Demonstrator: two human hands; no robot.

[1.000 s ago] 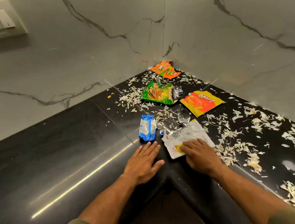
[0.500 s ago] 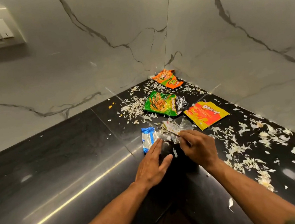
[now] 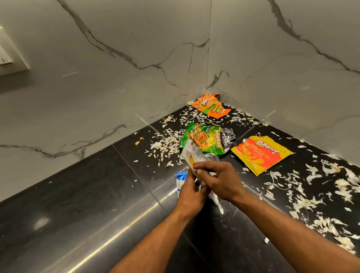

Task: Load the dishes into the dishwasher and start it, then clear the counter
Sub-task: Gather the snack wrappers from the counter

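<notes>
Just above the black counter (image 3: pixel 75 211), a white and yellow wrapper (image 3: pixel 192 155) is held upright between both hands: it is pinched by the curled fingers of the right hand (image 3: pixel 221 180), while the left hand (image 3: pixel 191 191) is curled against its lower edge. A blue packet (image 3: pixel 180 181) lies partly hidden beneath the left hand. Near the corner, a green packet (image 3: pixel 206 141), a yellow and red Bingo packet (image 3: pixel 263 153) and an orange packet (image 3: pixel 211 105) are left lying among scattered pale peelings (image 3: pixel 315 188).

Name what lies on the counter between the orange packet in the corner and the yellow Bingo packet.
In the head view, the green snack packet lies between the orange packet and the Bingo packet, amid scattered peel scraps.
</notes>
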